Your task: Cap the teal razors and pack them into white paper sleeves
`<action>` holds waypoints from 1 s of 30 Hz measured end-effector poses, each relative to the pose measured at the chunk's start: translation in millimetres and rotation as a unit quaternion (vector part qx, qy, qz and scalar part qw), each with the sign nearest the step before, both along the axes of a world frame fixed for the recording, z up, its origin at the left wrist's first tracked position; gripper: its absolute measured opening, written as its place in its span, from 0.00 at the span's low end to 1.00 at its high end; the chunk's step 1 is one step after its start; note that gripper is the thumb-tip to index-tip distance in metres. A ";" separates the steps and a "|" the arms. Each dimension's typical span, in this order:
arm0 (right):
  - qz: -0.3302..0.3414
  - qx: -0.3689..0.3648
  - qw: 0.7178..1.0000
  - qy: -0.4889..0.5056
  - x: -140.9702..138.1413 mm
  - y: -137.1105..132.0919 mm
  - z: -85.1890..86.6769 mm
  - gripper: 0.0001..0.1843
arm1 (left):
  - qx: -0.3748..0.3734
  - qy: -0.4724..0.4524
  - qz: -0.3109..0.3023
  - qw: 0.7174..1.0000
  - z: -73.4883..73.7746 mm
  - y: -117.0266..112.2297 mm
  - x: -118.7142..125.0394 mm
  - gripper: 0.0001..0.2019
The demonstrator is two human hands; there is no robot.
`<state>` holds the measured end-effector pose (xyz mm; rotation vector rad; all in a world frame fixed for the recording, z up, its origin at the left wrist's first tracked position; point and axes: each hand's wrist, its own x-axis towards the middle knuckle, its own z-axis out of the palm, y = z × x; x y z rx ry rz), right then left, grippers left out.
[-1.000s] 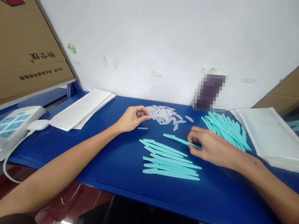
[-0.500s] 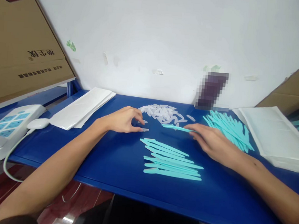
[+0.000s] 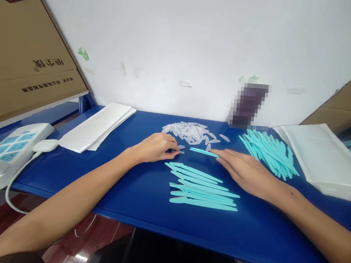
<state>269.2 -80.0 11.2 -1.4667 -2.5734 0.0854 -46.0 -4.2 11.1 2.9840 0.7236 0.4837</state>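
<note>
My left hand (image 3: 157, 148) is closed, its thumb and fingertips pinching a small translucent blade cap (image 3: 182, 152). Another cap lies right beside those fingertips. My right hand (image 3: 239, 165) grips the end of a turquoise eyebrow razor (image 3: 203, 151), whose narrow head points left toward the cap, a small gap apart. Behind both hands spreads a loose pile of caps (image 3: 190, 132). In front of them, several turquoise razors (image 3: 203, 190) lie roughly side by side, heads to the left. A heap of more razors (image 3: 267, 153) sits beyond my right hand.
The blue table (image 3: 121, 200) meets a white wall. White plastic sheets or bags (image 3: 95, 127) lie at left, near a power strip (image 3: 19, 143) with a cabled white plug. White padded packs (image 3: 328, 159) lie at right. A large cardboard box (image 3: 33, 47) leans at far left.
My left hand has moved right with its fingers closed on the cap. My right hand has shifted slightly left and down, and the razor it holds has turned edge-on.
</note>
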 end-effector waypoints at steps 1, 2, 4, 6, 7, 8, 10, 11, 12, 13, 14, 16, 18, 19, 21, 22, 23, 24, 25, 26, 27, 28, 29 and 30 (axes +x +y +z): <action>0.011 -0.004 1.000 -0.003 0.0 -0.2 0.8 0.27 | 0.000 -0.008 -0.006 1.000 -0.9 -0.8 1.4 0.12; 0.021 -0.008 1.000 -0.004 0.0 -0.4 1.3 0.27 | 0.002 -0.014 -0.011 1.000 -1.4 -1.7 2.6 0.11; 0.037 -0.012 0.999 -0.004 -0.3 -0.9 2.0 0.27 | 0.004 -0.019 -0.010 1.000 -1.6 -3.4 4.6 0.11; 0.045 -0.006 0.999 0.002 -1.6 -1.4 2.8 0.25 | -0.006 -0.023 0.003 1.000 -1.0 -5.1 6.3 0.10; 0.048 -0.001 0.999 0.004 -2.6 -1.7 3.3 0.24 | -0.019 -0.028 0.009 0.999 -0.5 -5.8 7.2 0.10; 0.051 0.005 0.999 0.006 -3.7 -1.9 4.0 0.23 | -0.037 -0.035 0.013 0.999 0.1 -6.3 8.0 0.10; 0.051 0.015 0.999 -0.002 -6.1 -2.3 5.7 0.23 | -0.074 -0.054 0.009 0.996 1.4 -7.0 9.6 0.11; 0.049 0.017 0.999 -0.013 -7.3 -2.5 6.7 0.23 | -0.088 -0.062 0.004 0.994 2.0 -7.0 10.3 0.11; 0.047 0.017 0.998 -0.028 -8.4 -2.7 7.7 0.23 | -0.100 -0.069 0.000 0.993 2.5 -6.9 10.9 0.10; 0.043 0.015 0.998 -0.046 -9.4 -2.9 8.7 0.23 | -0.109 -0.075 -0.001 0.991 2.8 -6.6 11.4 0.09; 0.040 0.013 0.997 -0.064 -10.2 -3.0 9.6 0.24 | -0.117 -0.081 0.000 0.990 2.9 -6.2 11.8 0.09; 0.034 0.015 0.995 -0.093 -11.2 -3.1 10.8 0.25 | -0.133 -0.091 0.003 0.987 2.7 -5.3 12.1 0.09; 0.031 0.026 0.993 -0.109 -11.4 -2.6 10.9 0.25 | -0.147 -0.097 0.005 0.984 2.6 -4.6 12.0 0.08; 0.033 0.033 0.992 -0.115 -11.1 -2.3 10.6 0.25 | -0.153 -0.097 0.004 0.983 2.7 -4.4 11.9 0.08; 0.042 0.050 0.990 -0.122 -10.3 -1.6 9.6 0.26 | -0.161 -0.095 0.003 0.982 3.3 -4.3 11.9 0.08; 0.046 0.059 0.989 -0.125 -9.8 -1.3 9.0 0.26 | -0.163 -0.093 0.003 0.982 3.6 -4.3 11.9 0.08; 0.050 0.068 0.988 -0.127 -9.3 -1.2 8.4 0.26 | -0.164 -0.092 0.002 0.982 3.9 -4.4 12.0 0.08; 0.052 0.075 0.988 -0.128 -8.9 -1.1 8.0 0.26 | -0.165 -0.091 0.002 0.982 4.2 -4.5 12.1 0.08; 0.053 0.083 0.987 -0.129 -8.5 -1.1 7.7 0.26 | -0.164 -0.091 0.004 0.982 4.3 -4.6 12.2 0.08; 0.054 0.091 0.986 -0.129 -8.3 -1.3 7.6 0.25 | -0.164 -0.091 0.007 0.982 4.2 -4.6 12.3 0.08; 0.054 0.097 0.986 -0.128 -8.2 -1.5 7.7 0.25 | -0.163 -0.092 0.011 0.982 4.1 -4.6 12.3 0.09; 0.053 0.102 0.985 -0.126 -8.2 -1.7 7.8 0.25 | -0.163 -0.093 0.015 0.982 3.8 -4.6 12.2 0.09; 0.050 0.105 0.986 -0.123 -8.3 -1.8 7.9 0.25 | -0.165 -0.093 0.018 0.982 3.4 -4.4 12.1 0.09; 0.048 0.106 0.986 -0.119 -8.4 -1.8 8.1 0.26 | -0.168 -0.093 0.019 0.981 2.9 -4.3 12.0 0.09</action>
